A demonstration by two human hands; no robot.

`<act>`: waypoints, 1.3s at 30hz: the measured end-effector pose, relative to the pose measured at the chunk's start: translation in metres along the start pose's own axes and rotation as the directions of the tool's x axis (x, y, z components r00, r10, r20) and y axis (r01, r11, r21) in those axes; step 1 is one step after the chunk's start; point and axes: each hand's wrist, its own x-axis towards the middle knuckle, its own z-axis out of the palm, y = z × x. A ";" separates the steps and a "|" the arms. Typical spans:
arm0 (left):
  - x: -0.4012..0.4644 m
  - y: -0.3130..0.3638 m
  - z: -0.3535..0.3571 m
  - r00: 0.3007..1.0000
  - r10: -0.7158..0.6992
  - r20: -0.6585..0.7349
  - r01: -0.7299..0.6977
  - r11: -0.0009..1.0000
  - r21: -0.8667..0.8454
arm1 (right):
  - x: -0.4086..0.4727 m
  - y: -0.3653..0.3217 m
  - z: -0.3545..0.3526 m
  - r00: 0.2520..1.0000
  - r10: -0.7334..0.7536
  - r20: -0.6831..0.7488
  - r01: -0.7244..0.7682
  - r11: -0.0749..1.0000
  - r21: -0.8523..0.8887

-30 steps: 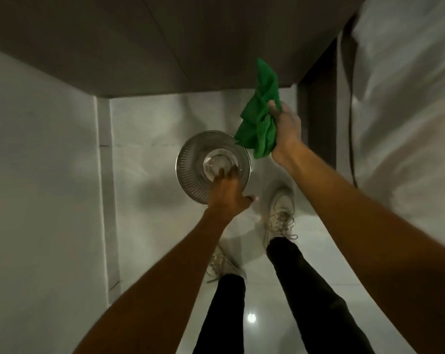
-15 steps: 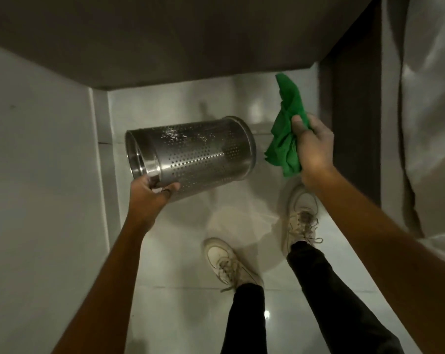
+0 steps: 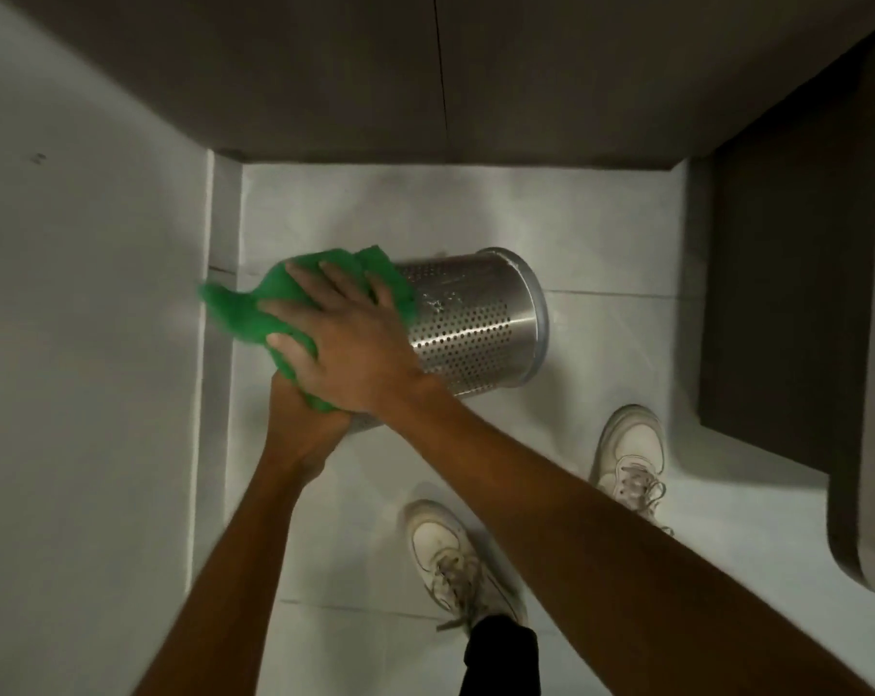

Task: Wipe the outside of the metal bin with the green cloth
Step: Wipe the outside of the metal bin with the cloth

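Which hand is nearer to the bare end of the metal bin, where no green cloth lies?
Right. The right hand presses the green cloth on the wall of the metal bin; the left hand holds the covered end from below.

Perforated brushed-metal bin, fuzzy green cloth, glossy pale floor tiles.

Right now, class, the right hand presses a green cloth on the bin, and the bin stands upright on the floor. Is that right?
Not quite. The bin is not upright: the head view shows it tipped on its side, with its perforated wall facing up. The rest holds: the right hand presses the green cloth on it.
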 end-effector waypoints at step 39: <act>-0.045 -0.654 0.128 0.884 -0.389 0.261 0.270 0.878 0.394 | -0.272 0.409 0.537 0.439 0.892 0.107 -0.888 0.449 -0.101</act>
